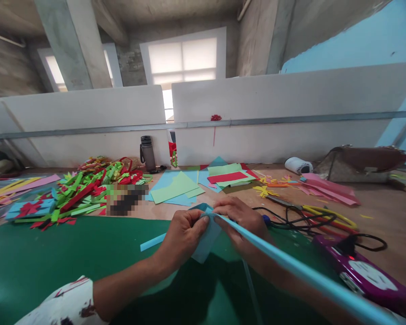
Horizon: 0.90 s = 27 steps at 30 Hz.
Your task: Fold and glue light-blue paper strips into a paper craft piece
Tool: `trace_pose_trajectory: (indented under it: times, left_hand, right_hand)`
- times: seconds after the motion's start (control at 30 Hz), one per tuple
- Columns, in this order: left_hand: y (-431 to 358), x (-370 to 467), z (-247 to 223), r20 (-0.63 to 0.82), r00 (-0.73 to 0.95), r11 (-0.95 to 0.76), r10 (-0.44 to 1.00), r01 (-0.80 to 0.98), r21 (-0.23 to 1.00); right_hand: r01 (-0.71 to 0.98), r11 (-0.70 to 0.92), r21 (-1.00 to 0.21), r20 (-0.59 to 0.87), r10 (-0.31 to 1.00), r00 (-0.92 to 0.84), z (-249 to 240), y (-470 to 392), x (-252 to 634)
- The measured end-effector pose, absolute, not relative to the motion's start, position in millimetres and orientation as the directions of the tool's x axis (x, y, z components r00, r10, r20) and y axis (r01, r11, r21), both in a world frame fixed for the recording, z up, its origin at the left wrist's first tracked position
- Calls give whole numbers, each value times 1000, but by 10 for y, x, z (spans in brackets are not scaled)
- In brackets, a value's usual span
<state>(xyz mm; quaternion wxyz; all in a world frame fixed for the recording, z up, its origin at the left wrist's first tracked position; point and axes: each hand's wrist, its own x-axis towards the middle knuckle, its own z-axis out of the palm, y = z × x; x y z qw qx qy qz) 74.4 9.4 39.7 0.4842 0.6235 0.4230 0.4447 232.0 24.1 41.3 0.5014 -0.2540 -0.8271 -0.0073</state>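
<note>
2 hands (183, 229) (244, 220) w/ ppr (206, 241); pwr-box (330, 253) label (374, 275)

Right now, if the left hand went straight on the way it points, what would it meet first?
The left hand, pinching light blue paper, points toward the picture's upper right and would probably meet the right hand first; depth is unclear here.

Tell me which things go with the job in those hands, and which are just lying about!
Probably part of the job:
blue paper, pinched by the left hand
long blue strip, held by the right hand

Seemingly just lying about:
bottle
handbag
white roll
</note>
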Motion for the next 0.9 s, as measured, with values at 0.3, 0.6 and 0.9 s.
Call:
trace_pose_trajectory:
  times: [0.3, 0.6, 0.9]
  left_hand:
    - [77, 748, 379, 107, 250, -115, 962, 18, 993]
    - [31, 782, 419, 82, 222, -65, 972, -82, 995]
    - [69, 809, 359, 98, 250, -31, 963, -259, 965]
  right_hand:
    - [431, 889, -153, 864, 332, -378, 394, 266, 2318]
    - [484, 871, 86, 877, 164, -451, 394, 263, 2329]
    - [588, 773, 239, 856, 118, -503, 356, 250, 2335]
